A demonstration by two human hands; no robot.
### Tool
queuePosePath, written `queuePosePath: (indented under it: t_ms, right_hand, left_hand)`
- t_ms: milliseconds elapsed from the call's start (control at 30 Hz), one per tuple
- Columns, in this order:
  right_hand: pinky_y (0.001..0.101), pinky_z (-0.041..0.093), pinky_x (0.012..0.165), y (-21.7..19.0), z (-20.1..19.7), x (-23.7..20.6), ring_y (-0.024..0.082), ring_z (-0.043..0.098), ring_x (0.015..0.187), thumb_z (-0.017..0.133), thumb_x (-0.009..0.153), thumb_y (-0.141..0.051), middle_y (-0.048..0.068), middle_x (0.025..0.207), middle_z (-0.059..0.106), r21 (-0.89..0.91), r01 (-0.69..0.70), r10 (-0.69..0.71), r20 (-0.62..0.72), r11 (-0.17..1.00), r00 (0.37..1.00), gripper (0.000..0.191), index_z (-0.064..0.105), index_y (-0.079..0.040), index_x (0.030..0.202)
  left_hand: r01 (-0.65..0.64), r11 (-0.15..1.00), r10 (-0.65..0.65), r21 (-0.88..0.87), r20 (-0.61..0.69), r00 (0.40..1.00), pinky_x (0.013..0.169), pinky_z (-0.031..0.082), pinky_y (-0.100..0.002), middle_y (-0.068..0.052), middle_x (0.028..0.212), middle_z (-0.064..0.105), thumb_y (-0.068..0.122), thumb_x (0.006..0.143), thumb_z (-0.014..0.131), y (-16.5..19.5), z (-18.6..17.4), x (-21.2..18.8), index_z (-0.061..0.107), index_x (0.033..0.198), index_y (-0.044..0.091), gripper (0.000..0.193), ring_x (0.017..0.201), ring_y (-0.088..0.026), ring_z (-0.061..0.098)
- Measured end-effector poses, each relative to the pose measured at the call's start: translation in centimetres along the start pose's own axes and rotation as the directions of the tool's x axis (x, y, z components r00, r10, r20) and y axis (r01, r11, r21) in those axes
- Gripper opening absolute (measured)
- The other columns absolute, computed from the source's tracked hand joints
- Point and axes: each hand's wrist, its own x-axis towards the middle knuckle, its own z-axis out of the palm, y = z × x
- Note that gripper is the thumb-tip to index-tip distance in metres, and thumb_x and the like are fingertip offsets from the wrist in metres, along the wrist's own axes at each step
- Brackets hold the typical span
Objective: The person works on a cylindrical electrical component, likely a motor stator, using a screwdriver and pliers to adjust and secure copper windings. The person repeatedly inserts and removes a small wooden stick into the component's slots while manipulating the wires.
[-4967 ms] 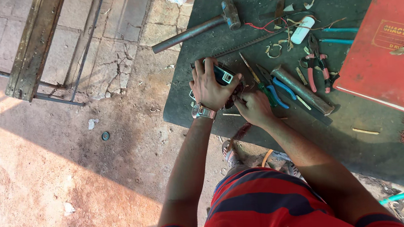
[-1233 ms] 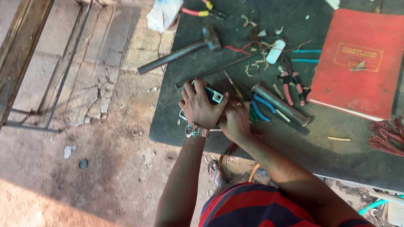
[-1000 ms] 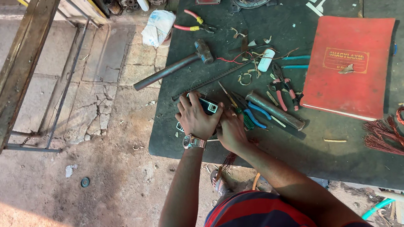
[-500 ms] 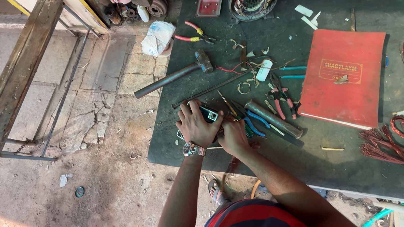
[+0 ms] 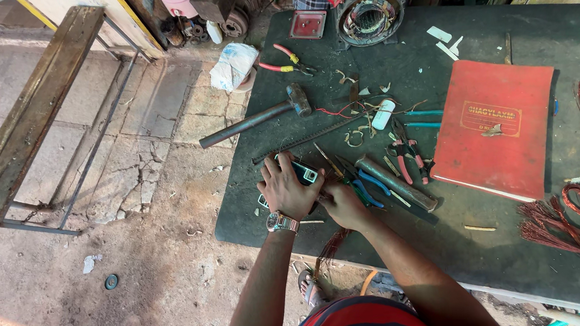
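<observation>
Your left hand (image 5: pixel 287 188) is closed on a small teal-edged tool (image 5: pixel 303 174) near the tabletop's (image 5: pixel 455 253) left edge. Your right hand (image 5: pixel 342 204) is curled just beside it; what it holds is hidden.

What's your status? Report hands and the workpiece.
Left hand pressed on small teal-black device. Right hand closed beside it. Blue-handled pliers and hammer close by.

Left hand (image 5: pixel 287 188) presses a small teal-edged device (image 5: pixel 303 174) onto the dark bench (image 5: pixel 455 253); right hand (image 5: pixel 342 204) touches it beside blue-handled pliers (image 5: pixel 363 188). A hammer (image 5: pixel 257 115) lies nearby.
</observation>
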Motion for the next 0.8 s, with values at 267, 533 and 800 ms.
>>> queuePosePath:
  t_ms: [267,533,800]
  right_hand:
    - [0.049,0.038,0.08,-1.6,0.0,0.8,0.03,0.068,0.086,0.08,0.075,-0.022,0.012,0.081,0.073,-0.501,0.077,-0.039,0.085,0.862,0.996,0.02,0.073,-0.006,0.085]
    - [0.0433,0.048,0.071,1.6,0.6,0.1,0.032,0.065,0.075,0.072,0.083,-0.006,0.013,0.075,0.066,-0.108,0.349,-0.358,-0.08,0.931,0.93,0.011,0.066,0.0,0.076]
    - [0.0281,0.043,0.07,2.7,-1.4,-2.5,0.009,0.051,0.075,0.057,0.103,-0.014,0.0,0.078,0.056,0.474,0.297,-0.15,-0.324,0.829,0.934,0.024,0.06,-0.003,0.082]
  left_hand:
    - [-0.003,1.0,0.003,0.0,-0.008,1.0,0.083,0.045,-0.056,-0.017,0.118,0.054,0.065,0.067,0.08,0.2,-0.1,0.2,0.056,0.117,0.011,0.077,0.112,-0.038,0.055]
    - [0.008,1.0,-0.009,-0.017,-0.047,0.999,0.08,0.045,-0.056,-0.017,0.116,0.056,0.065,0.066,0.082,0.1,0.3,0.2,0.057,0.115,0.013,0.076,0.111,-0.039,0.057]
    - [-0.01,0.975,-0.011,-0.223,-0.091,0.996,0.088,0.047,-0.06,-0.017,0.12,0.054,0.067,0.074,0.081,-1.9,0.8,1.9,0.054,0.12,0.011,0.077,0.116,-0.043,0.057]
